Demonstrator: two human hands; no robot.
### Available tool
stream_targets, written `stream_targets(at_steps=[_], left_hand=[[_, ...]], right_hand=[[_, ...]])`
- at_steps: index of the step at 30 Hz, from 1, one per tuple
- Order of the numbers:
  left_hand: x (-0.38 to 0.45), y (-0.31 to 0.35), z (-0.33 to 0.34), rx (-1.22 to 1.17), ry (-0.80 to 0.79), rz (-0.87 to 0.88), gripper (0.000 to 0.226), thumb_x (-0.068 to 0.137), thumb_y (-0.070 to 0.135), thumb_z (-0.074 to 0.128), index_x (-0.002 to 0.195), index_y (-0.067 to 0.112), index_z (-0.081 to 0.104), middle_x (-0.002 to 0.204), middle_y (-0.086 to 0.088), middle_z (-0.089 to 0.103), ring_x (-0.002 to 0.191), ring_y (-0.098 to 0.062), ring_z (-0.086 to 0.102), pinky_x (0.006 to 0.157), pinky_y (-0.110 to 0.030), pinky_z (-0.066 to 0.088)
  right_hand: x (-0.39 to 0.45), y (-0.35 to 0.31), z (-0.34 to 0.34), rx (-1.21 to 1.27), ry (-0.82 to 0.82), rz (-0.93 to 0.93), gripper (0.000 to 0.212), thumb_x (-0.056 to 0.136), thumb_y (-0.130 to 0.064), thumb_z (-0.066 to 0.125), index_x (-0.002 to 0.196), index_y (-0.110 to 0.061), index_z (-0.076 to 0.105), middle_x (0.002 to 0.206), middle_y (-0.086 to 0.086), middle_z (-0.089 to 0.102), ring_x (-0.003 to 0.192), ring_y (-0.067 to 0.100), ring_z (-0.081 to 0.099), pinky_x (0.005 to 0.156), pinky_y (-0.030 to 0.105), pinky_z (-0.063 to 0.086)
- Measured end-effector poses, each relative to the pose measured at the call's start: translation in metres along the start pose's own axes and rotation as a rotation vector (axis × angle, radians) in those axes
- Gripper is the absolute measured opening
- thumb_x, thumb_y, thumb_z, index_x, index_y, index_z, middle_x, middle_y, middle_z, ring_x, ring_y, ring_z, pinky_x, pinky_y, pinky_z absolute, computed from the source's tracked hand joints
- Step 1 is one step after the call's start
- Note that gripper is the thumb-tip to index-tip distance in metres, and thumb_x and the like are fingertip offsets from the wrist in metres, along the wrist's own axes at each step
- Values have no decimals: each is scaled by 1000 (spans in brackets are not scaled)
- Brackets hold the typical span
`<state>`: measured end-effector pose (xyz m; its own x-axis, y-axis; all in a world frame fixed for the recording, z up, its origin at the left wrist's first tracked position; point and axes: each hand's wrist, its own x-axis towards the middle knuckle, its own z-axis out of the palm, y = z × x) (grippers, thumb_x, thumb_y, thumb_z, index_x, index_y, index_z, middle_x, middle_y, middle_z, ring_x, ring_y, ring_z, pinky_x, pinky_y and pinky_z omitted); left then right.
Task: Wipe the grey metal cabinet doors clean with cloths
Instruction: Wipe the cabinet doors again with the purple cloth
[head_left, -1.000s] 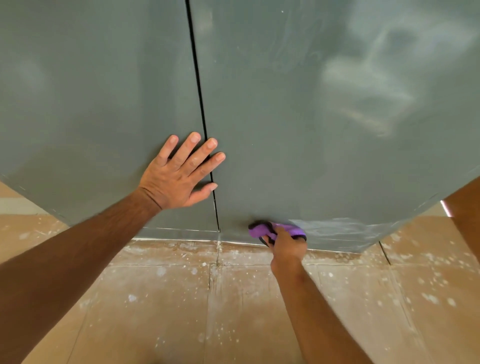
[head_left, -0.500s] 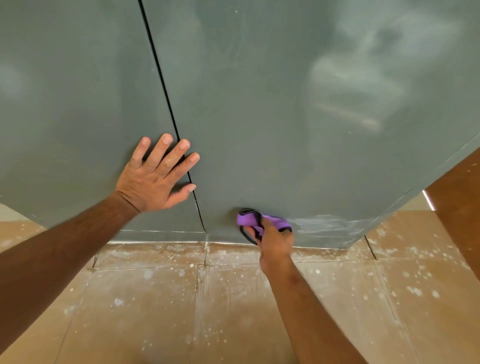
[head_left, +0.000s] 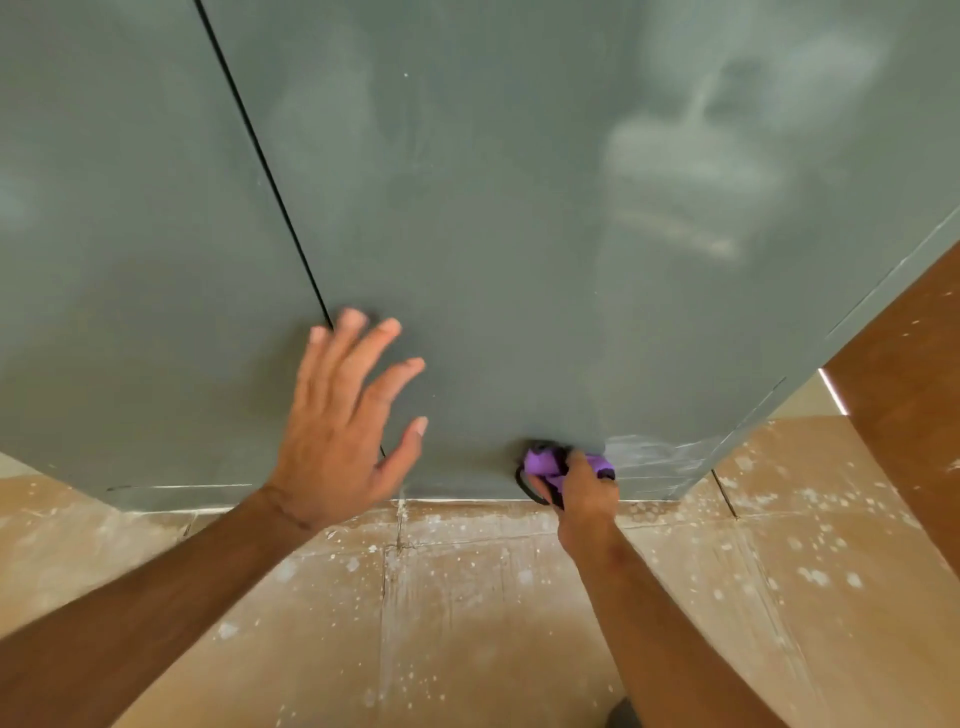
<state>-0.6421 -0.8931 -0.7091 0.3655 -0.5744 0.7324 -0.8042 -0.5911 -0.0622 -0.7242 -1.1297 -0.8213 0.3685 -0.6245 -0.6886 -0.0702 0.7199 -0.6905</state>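
Two grey metal cabinet doors fill the upper view, the left door (head_left: 130, 260) and the right door (head_left: 493, 208), split by a thin black gap (head_left: 260, 156). My left hand (head_left: 343, 421) is spread open over the gap near the bottom of the doors, fingers apart and a little blurred. My right hand (head_left: 584, 493) presses a bunched purple cloth (head_left: 543, 462) with a black edge against the bottom edge of the right door. White smears and streaks lie on the right door, upper right and at its lower right corner (head_left: 654, 462).
Below the doors is a tan tiled floor (head_left: 441, 623) speckled with white spots and dust. A brown wooden panel (head_left: 904, 389) stands at the right, next to the cabinet's side edge.
My left hand has lifted and shifted right, from flat on the left door to across the gap. The right hand with the cloth stays at the bottom edge. The view has shifted.
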Motion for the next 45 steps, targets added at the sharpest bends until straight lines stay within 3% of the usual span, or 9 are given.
stream_targets(at_steps=[9, 14, 20, 24, 26, 31, 36, 39, 45], left_hand=[[62, 50, 37, 18, -157, 308, 44, 95, 22, 64, 137, 9, 65, 159, -15, 46, 153, -36, 34, 128, -51, 20], [69, 34, 60, 297, -44, 493, 65, 101, 36, 54, 160, 15, 37, 169, -6, 30, 156, -28, 26, 130, -44, 13], [66, 28, 73, 417, 20, 555, 70, 100, 44, 54, 162, 17, 35, 169, -5, 29, 155, -29, 26, 130, -45, 13], [68, 27, 74, 459, 51, 567, 70, 99, 45, 53, 161, 18, 36, 169, -5, 29, 157, -31, 19, 131, -46, 10], [67, 29, 76, 445, 60, 554, 71, 97, 45, 55, 161, 18, 37, 169, -5, 28, 159, -31, 14, 131, -47, 10], [67, 28, 77, 439, 58, 566, 72, 95, 45, 56, 160, 18, 39, 169, -4, 27, 158, -30, 18, 130, -47, 10], [68, 27, 78, 448, 87, 574, 73, 96, 45, 55, 160, 18, 38, 168, -7, 28, 160, -31, 14, 130, -48, 11], [65, 27, 79, 448, 70, 574, 73, 97, 45, 54, 161, 17, 36, 170, -7, 25, 161, -31, 9, 130, -48, 11], [66, 26, 80, 448, 77, 585, 71, 97, 45, 53, 160, 18, 38, 168, -5, 27, 157, -32, 19, 130, -48, 11]], right_hand=[[-11, 18, 3, -197, -49, -225, 18, 98, -7, 63, 114, -8, 57, 97, 6, 71, 80, 23, 73, 73, 42, 65], [57, -44, -41, -94, 407, -290, 37, 102, -13, 54, 136, 0, 52, 132, 20, 63, 118, 38, 64, 102, 37, 51], [40, -3, -28, -286, 130, -330, 31, 105, -10, 48, 135, -9, 39, 129, 23, 59, 103, 38, 64, 82, 43, 57], [100, -50, -54, -77, 415, -258, 29, 97, 4, 48, 122, -9, 53, 119, 9, 63, 95, 32, 66, 52, 20, 55], [92, -56, -53, -224, 533, -435, 40, 94, 3, 48, 133, -1, 47, 129, 24, 56, 109, 41, 62, 80, 40, 58], [30, 31, -30, -595, 52, -766, 42, 93, 10, 50, 134, 10, 41, 135, 31, 38, 110, 37, 46, 107, 40, 36], [94, -48, -65, -472, 362, -388, 70, 96, 2, 48, 157, 7, 14, 158, 32, 23, 137, 50, 38, 116, 46, 31], [91, -69, -60, -425, 476, -707, 56, 89, 3, 45, 142, 11, 33, 148, 37, 31, 125, 52, 42, 111, 45, 33], [88, 19, -82, -915, 42, -802, 20, 91, 3, 63, 109, 7, 56, 142, 32, 37, 112, 40, 53, 110, 45, 42]])
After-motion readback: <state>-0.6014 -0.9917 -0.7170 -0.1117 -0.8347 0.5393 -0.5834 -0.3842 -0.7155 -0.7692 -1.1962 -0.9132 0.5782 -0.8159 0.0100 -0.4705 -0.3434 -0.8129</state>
